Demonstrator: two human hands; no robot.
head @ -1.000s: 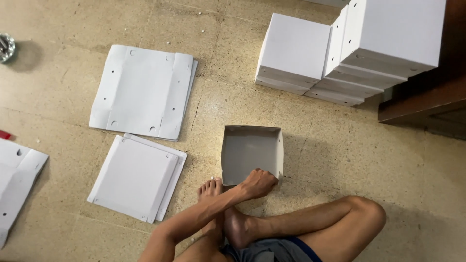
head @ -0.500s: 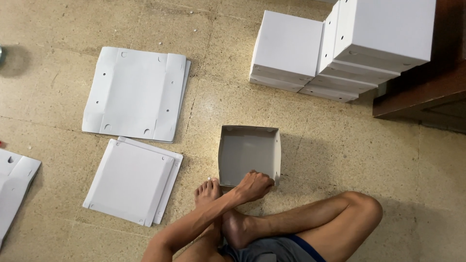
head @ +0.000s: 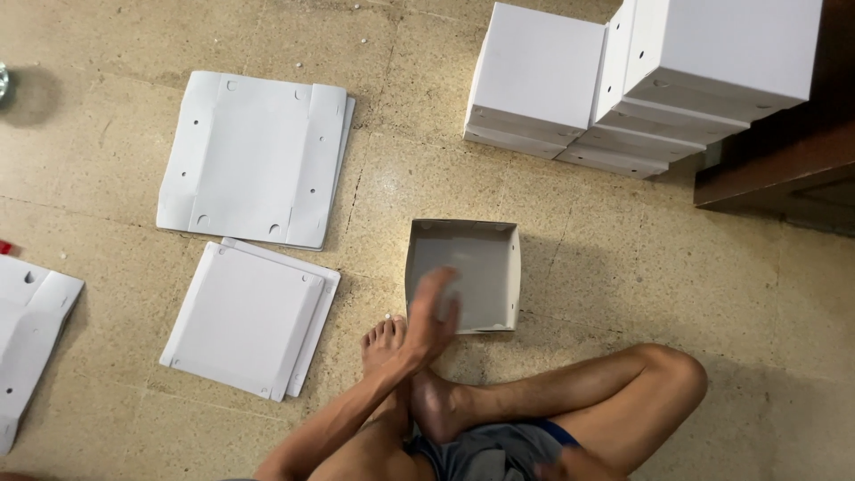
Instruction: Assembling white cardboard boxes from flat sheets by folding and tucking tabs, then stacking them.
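Note:
An open white cardboard box (head: 485, 258) sits on the floor in front of my crossed legs. My left hand (head: 434, 316) reaches in from the lower left and hovers over the box's near left corner, blurred, with the fingers stretched out and nothing in them. A blurred patch of skin at the bottom edge by my shorts may be my right hand (head: 574, 465); its fingers cannot be made out. My bare foot (head: 381, 343) lies just left of the left hand.
Two stacks of flat white box blanks (head: 254, 160) (head: 245, 319) lie to the left, with another blank (head: 31, 330) at the far left edge. Finished white boxes (head: 623, 80) are piled at the back right beside dark wooden furniture (head: 784, 169).
My left hand has let go of the box's near wall and now has its fingers spread over the box. The view has shifted slightly.

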